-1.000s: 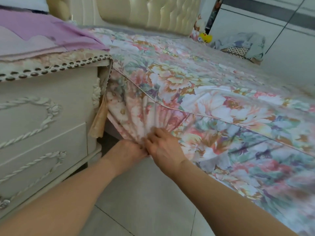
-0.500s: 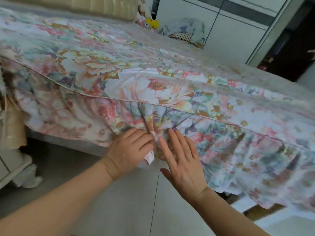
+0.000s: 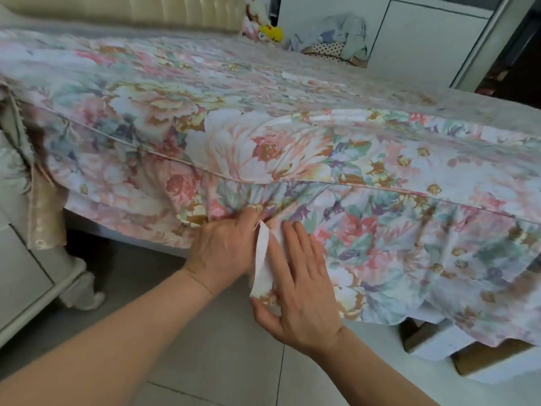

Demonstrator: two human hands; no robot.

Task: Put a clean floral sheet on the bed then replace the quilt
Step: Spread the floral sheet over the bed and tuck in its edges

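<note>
The floral sheet [image 3: 263,136] covers the bed, its piped seam running along the near edge and a ruffled skirt hanging below it. My left hand [image 3: 222,253] is bunched into the skirt just under the seam, fingers closed on a gather of fabric. My right hand [image 3: 301,285] lies against the skirt beside it, fingers long and flat, thumb tucked under a white fold of the hem [image 3: 262,265] that hangs between both hands. No quilt lies on the bed.
A cream nightstand [image 3: 26,276] with a beige cloth hanging from it stands at the left. Boxes [image 3: 456,347] sit on the floor under the skirt at the right. A padded headboard [image 3: 131,10], toys and a heap of clothes [image 3: 336,39] are beyond the bed.
My hands and view have shifted right along the bed's side, away from the nightstand corner. A white fold of hem now hangs between my hands, and the right hand has flattened against the skirt.
</note>
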